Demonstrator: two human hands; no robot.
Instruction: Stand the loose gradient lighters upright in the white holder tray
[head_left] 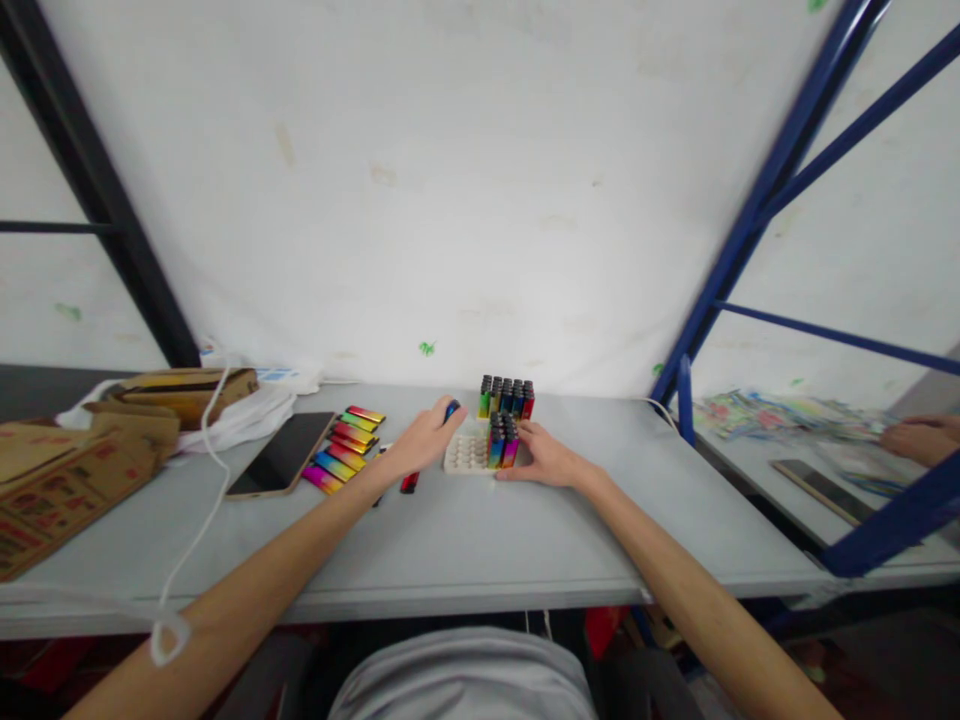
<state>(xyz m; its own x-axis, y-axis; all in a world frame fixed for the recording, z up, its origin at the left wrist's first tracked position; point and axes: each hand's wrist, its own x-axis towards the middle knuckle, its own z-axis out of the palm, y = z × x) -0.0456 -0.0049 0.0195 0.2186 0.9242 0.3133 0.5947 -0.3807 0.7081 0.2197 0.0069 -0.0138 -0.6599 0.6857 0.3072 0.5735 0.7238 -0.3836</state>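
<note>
My left hand [424, 437] is closed around a dark blue lighter [451, 410], just left of and above a white tray with round holes [466, 454]. Lighters in bright gradient colours [502, 442] stand upright in the tray's right part, and its left holes show bare. At the tray's right end, my right hand [551, 458] grips it, thumb along the front edge and fingers beside the lighters. Behind the tray, a block of upright lighters [507, 397] stands close together. A red lighter [409, 483] lies below my left hand, with a dark one partly hidden by the wrist.
Several colourful lighters [352, 440] lie in a row beside a phone [282, 455]. Cardboard boxes [90, 470] and a white cable [217, 450] are at left. Past the blue frame [739, 215], another person's hand [922, 438] is near piled plastic packets [787, 425].
</note>
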